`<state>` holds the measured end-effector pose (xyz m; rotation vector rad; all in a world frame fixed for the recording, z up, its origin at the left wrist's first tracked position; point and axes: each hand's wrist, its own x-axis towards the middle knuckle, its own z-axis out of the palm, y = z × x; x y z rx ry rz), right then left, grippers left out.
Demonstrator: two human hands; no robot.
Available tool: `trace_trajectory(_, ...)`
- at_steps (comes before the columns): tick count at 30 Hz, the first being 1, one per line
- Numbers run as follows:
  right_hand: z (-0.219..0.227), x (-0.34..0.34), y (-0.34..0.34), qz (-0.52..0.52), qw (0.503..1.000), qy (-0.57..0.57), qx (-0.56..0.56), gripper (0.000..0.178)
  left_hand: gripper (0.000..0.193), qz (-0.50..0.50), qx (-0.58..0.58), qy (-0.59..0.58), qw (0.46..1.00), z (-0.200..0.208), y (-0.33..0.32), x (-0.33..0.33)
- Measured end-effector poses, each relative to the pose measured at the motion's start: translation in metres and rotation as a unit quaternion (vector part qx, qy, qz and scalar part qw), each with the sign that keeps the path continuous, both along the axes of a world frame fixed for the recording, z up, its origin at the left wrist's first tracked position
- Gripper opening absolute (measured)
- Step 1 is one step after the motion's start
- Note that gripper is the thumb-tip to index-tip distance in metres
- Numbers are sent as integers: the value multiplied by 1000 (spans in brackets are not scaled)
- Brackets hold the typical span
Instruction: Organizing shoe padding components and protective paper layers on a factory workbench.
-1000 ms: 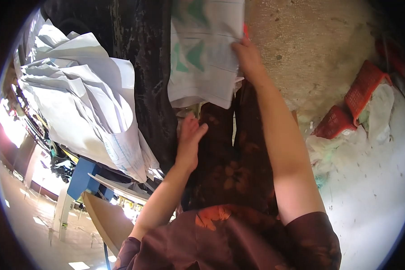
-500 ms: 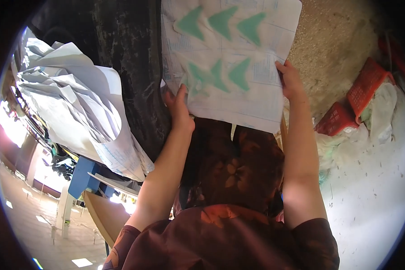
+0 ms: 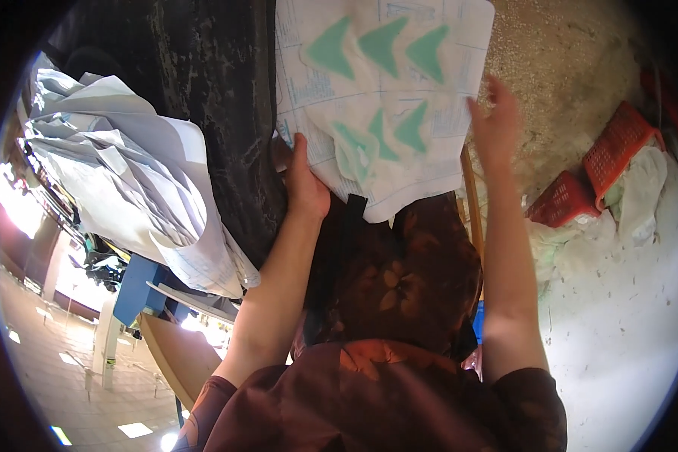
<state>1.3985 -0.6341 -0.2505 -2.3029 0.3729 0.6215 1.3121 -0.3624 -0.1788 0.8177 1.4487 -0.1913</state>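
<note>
A white sheet (image 3: 377, 90) with faint blue print lies in front of me. It bears two rows of pale green arrowhead shapes, three to a row. The lower left part of the sheet is wrinkled, and its near edge hangs over my lap. My left hand (image 3: 306, 184) grips the sheet's lower left side, thumb on top, with the other fingers mostly hidden underneath. Just off the right edge, my right hand (image 3: 497, 124) is raised with its fingers apart, holding nothing. Its fingers are slightly blurred.
A thick stack of crumpled white sheets (image 3: 128, 173) lies on the left, beside a worn dark surface (image 3: 226, 135). Red plastic baskets (image 3: 614, 147) and whitish plastic bags (image 3: 640, 196) sit on the right. A blue block-shaped thing (image 3: 139, 290) shows at lower left.
My right hand has let go of the sheet's right edge and opened beside it. The sheet has shifted slightly, its near edge now more uneven. My left hand keeps its hold.
</note>
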Motion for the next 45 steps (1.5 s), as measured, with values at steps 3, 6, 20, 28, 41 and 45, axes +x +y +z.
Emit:
trace_trajectory(3, 47, -28, 70, -44, 952, 140, 270, 84, 61, -4, -28, -42, 999, 5, -3, 5)
trace_trajectory(6, 68, -53, 113, 58, 954, 96, 278, 94, 60, -2, -59, -61, 996, 5, -5, 10)
trace_trajectory(20, 15, 31, 171, 46, 975, -72, 203, 42, 57, 12, -8, 0, 1000, -1, 0, -5)
trace_trajectory(28, 4, 55, 219, 106, 990, -31, 83, 32, 57, -9, 32, 10, 999, 4, -4, -5)
trace_trajectory(41, -7, 60, 196, 110, 978, -75, 159, 18, 57, -2, 55, -32, 998, 1, 1, -10)
trace_trajectory(45, -18, 62, 175, 116, 975, -72, 177, 18, 56, -7, 40, -45, 998, 0, 4, -9)
